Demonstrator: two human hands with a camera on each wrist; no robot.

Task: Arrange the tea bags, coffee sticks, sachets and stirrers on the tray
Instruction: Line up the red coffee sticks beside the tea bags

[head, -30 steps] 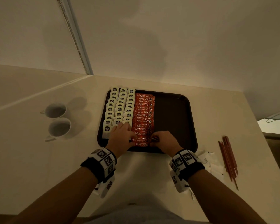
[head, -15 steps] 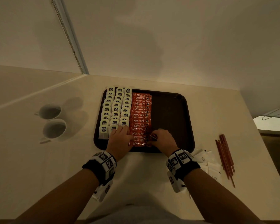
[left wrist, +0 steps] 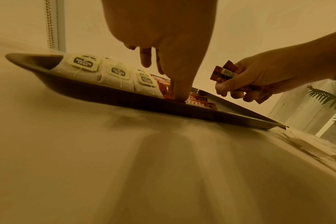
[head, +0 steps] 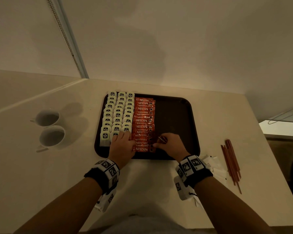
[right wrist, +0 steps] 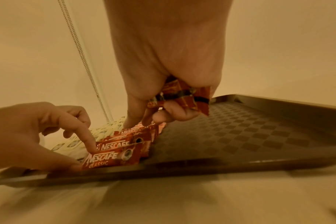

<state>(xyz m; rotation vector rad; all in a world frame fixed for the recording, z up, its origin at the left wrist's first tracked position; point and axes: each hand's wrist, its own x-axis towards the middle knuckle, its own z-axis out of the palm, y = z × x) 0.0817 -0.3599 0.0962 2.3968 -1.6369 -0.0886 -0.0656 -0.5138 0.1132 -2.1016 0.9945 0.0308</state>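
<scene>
The right hand (right wrist: 169, 63) has its fingers curled round a small bundle of red foil coffee sticks (right wrist: 179, 97), whose crimped ends poke out past the palm; its forefinger reaches down to the right edge of the red Nescafé coffee sticks laid in an overlapping column (head: 143, 124) on the tray. In the left wrist view the same hand (left wrist: 263, 77) shows the bundle (left wrist: 223, 72) gripped between thumb and curled fingers, held above the tray floor.

The left hand (head: 122, 146) is spread, not closed on anything: one straight finger presses down on the left end of the nearest sticks, while the thumb lies along the near edge of the last stick; the other fingers are loosely bent above the tea bags.

The dark brown rectangular plastic tray (head: 176, 115) sits on the pale countertop (head: 159, 183). Its left part carries three columns of white paper tea bags with pale tags (head: 118, 114), the coffee column lies just beside them to the right, and the right half is bare chequered floor.

Right of the tray, off it, lie white paper sachets (head: 213, 164) and, further right, a cluster of thin reddish-brown stirrers (head: 231, 162). Well to the left stand two white ceramic cups (head: 49, 127), touching each other.
</scene>
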